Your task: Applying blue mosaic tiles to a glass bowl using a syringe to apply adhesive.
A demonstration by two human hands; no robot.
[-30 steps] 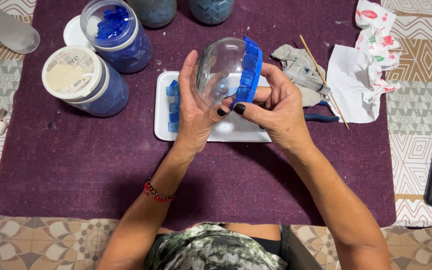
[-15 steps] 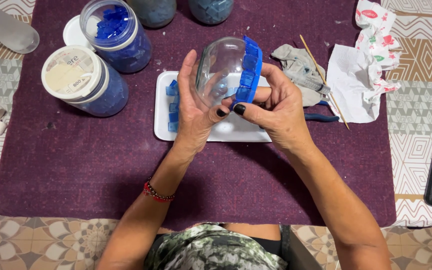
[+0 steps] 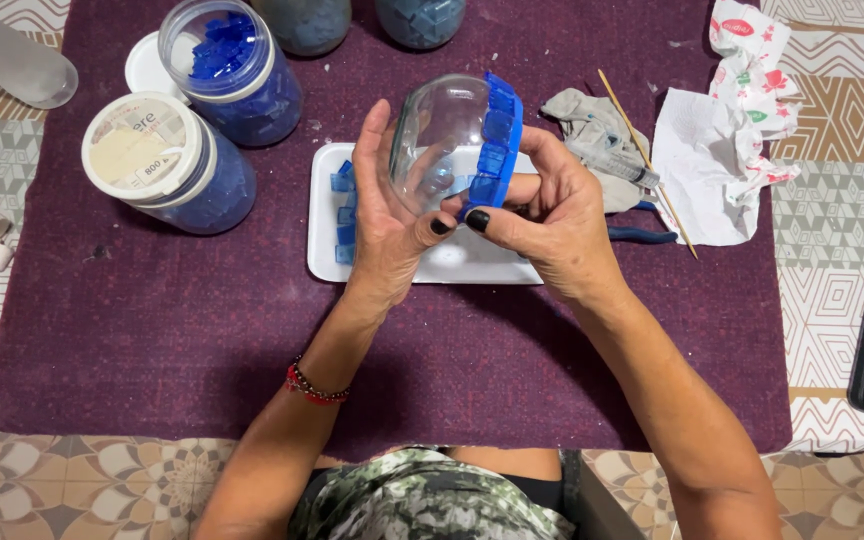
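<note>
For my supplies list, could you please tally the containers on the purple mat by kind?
Open jar of blue tiles: 1
Lidded jar: 1
Jars cut off at the top edge: 2
Glass bowl held in the left hand and right hand: 1
White tray: 1
Total: 6

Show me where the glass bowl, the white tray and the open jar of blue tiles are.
glass bowl (image 3: pixel 437 140), head view, on its clear curved wall.
white tray (image 3: pixel 324 262), head view, on its bare near-left corner.
open jar of blue tiles (image 3: pixel 270 105), head view, on its side wall below the rim.
</note>
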